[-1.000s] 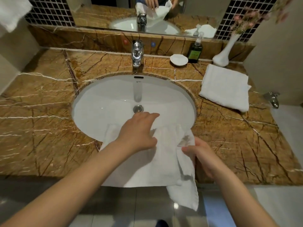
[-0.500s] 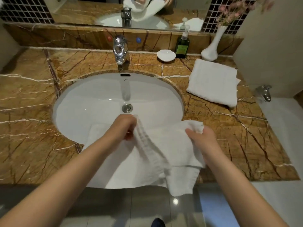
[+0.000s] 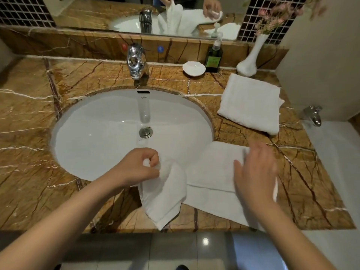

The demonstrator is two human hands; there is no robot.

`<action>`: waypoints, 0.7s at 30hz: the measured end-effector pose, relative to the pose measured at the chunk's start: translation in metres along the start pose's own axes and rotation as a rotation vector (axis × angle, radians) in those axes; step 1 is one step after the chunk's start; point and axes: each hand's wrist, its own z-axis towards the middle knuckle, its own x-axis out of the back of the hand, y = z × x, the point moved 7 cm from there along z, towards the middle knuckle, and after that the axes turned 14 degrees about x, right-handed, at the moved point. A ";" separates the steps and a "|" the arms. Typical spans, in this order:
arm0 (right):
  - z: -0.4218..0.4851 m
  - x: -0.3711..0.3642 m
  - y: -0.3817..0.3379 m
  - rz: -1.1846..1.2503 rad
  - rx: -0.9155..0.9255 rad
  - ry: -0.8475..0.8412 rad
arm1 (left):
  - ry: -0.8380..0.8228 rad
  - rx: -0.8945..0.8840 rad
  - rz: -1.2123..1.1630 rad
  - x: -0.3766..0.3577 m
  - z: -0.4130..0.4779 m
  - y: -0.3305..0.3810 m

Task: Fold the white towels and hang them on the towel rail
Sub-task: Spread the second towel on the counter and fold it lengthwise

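A white towel (image 3: 210, 172) lies partly folded across the front rim of the sink and the marble counter. My left hand (image 3: 138, 168) pinches its left corner in curled fingers and lifts it, so that a flap hangs down over the counter edge. My right hand (image 3: 255, 172), blurred, lies over the towel's right part with the fingers spread; the mirror shows it holding a corner. A second white towel (image 3: 251, 103), folded, rests on the counter at the right. No towel rail is in view.
A white oval sink (image 3: 93, 129) with a chrome tap (image 3: 135, 62) fills the middle of the brown marble counter (image 3: 27, 117). A soap dish (image 3: 193, 68), a green soap bottle (image 3: 213, 58) and a white vase (image 3: 250, 59) stand at the back. A wall closes the right side.
The towel has been drawn to the right, off the sink's left part. My left hand now pinches a raised corner, and my right hand has moved right over the towel.
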 end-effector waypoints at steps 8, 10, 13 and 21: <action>-0.035 -0.058 -0.051 0.032 0.261 -0.303 | -0.071 -0.028 -0.285 0.027 -0.013 0.009; -0.038 -0.055 -0.041 0.034 0.283 -0.317 | -0.102 -0.024 -0.345 0.037 -0.020 0.009; -0.043 -0.049 -0.012 0.002 0.281 -0.363 | -0.188 -0.019 -0.411 0.053 -0.035 0.003; -0.015 -0.023 -0.082 0.267 0.448 -0.190 | -0.226 0.053 -0.536 0.088 -0.061 -0.040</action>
